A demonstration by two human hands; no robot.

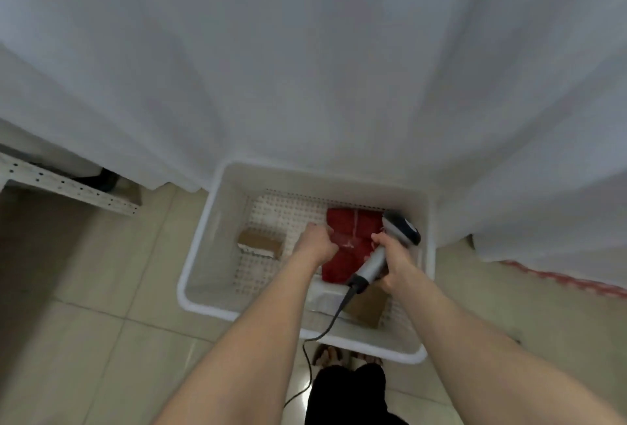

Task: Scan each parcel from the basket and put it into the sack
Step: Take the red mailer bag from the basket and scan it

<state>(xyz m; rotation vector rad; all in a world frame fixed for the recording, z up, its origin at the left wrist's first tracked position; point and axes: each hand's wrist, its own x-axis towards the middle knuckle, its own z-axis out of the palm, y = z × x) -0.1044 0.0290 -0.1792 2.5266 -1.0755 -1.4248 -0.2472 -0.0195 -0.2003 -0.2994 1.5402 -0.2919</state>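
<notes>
In the white perforated plastic basket (203, 255), a small brown cardboard box (260, 242) lies left; my left hand (314, 243) apparently pinches the soft red parcel (353, 227) mid-basket; my right hand (397, 261) clasps the grey corded scanner (400, 229), whose cord (334, 317) may snag on the basket.

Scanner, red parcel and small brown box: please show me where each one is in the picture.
scanner (373, 263): head view, on its grey handle.
red parcel (353, 251): head view, on its red middle.
small brown box (260, 240): head view, on its brown top face.
</notes>
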